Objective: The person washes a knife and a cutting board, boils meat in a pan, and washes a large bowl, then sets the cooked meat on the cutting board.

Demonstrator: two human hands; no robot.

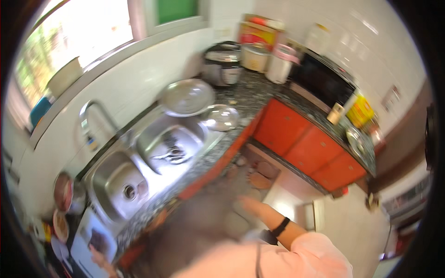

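My left hand [100,260] is at the lower left, its fingertips at a dark item [99,240] on a pale cutting board [83,232]; blur hides whether it grips the item. Held low in front of my body, my right hand [248,205] is blurred, with a black band [281,226] around the wrist. Its fingers are not clear. Left of it is the double steel sink, whose near basin [114,187] shows a drain. Scissors [174,155] and a dark item lie in the far basin [149,139].
A curved faucet [92,104] rises behind the sink. A large metal bowl [187,97] and a shiny round lid [222,118] stand beyond it. An electric pressure cooker [222,64] and a microwave [323,81] occupy the far counter, above orange cabinets [299,139]. Bowls [63,191] line the left wall.
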